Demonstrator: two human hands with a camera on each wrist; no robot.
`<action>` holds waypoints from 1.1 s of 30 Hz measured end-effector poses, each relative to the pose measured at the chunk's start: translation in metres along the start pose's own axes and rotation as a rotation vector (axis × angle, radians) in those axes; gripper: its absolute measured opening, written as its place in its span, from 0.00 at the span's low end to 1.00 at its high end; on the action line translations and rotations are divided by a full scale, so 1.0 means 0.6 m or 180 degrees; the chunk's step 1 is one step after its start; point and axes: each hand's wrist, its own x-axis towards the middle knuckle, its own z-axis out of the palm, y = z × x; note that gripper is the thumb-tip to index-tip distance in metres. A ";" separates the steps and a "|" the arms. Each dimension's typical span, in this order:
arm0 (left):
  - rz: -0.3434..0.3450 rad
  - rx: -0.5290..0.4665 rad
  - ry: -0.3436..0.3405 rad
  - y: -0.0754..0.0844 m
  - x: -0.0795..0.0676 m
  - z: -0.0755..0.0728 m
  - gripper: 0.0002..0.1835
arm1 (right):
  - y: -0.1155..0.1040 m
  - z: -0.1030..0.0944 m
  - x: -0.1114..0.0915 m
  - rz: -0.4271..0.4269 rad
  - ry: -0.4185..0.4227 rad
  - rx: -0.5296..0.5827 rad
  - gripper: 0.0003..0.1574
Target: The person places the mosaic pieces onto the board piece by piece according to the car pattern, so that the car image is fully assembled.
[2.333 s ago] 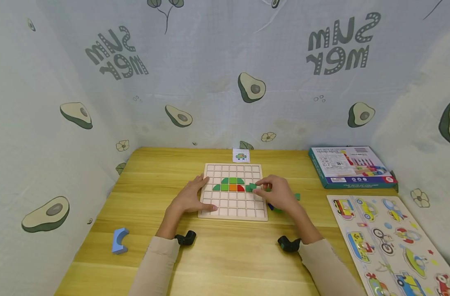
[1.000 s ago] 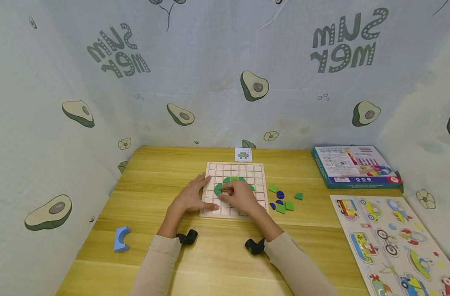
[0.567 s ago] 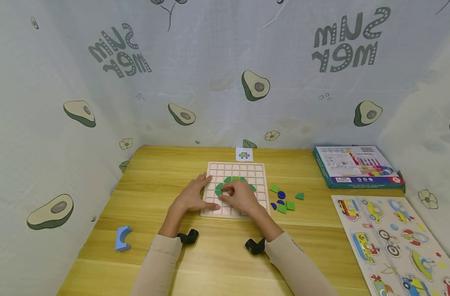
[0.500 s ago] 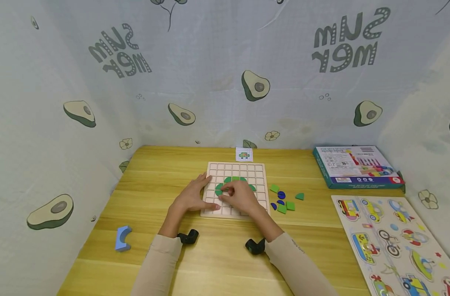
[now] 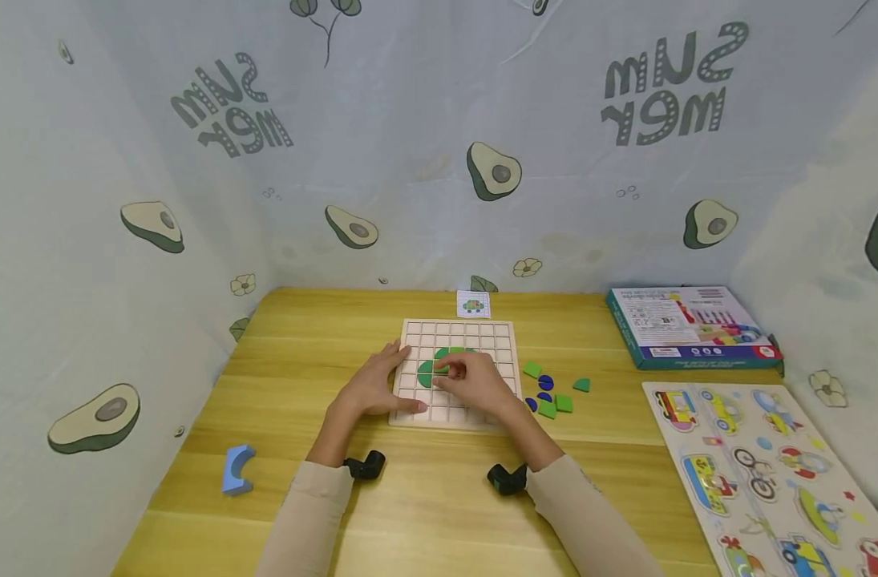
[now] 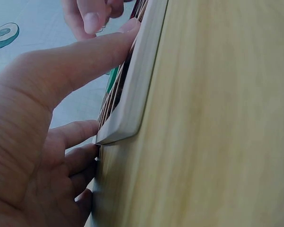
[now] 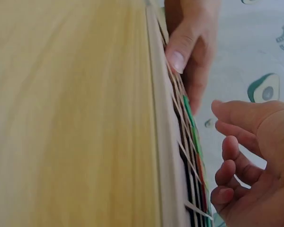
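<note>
A pale wooden grid board (image 5: 456,327) lies on the table, its cells partly filled with green pieces. On its left side, two green quarter-circle pieces (image 5: 425,381) sit one above the other. My left hand (image 5: 370,383) rests at the board's left edge, thumb pressing the near part and straight fingers against the side, as the left wrist view shows. Just right of the green quarter-circles hovers my right hand (image 5: 475,381), hiding the middle of the pattern. In the right wrist view, the right hand's thumb and forefinger extend with nothing between them, the other fingers loosely bent.
Loose green squares (image 5: 564,404), blue half-circles (image 5: 546,383) and a green quarter-circle (image 5: 581,385) lie right of the board. A pattern card (image 5: 473,304) is behind it. Farther right are a box (image 5: 691,324) and a vehicle puzzle board (image 5: 763,441). A blue arch block (image 5: 236,470) lies left.
My right hand has carried a green quarter-circle from the board's right side to its left, let it go there and drawn slightly back right. The left hand has stayed in place.
</note>
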 end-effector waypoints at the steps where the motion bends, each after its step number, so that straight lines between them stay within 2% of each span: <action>1: -0.0013 -0.0002 -0.0001 -0.001 0.000 0.001 0.62 | 0.001 -0.004 -0.002 0.0000 0.0010 0.0020 0.13; 9: -0.0003 0.0026 0.0010 0.001 0.000 0.002 0.62 | 0.020 -0.052 -0.024 -0.0019 0.0169 -0.0119 0.14; 16: 0.0042 0.0010 -0.0010 0.002 -0.003 -0.001 0.62 | 0.045 -0.091 -0.046 0.0175 0.0317 -0.0233 0.14; 22: 0.0030 0.0025 0.0001 0.002 -0.003 -0.001 0.62 | 0.071 -0.117 -0.062 0.0237 0.0464 -0.0275 0.14; 33: 0.0048 0.0012 -0.0016 -0.001 -0.001 0.000 0.63 | 0.098 -0.154 -0.082 0.0394 0.0482 -0.0363 0.16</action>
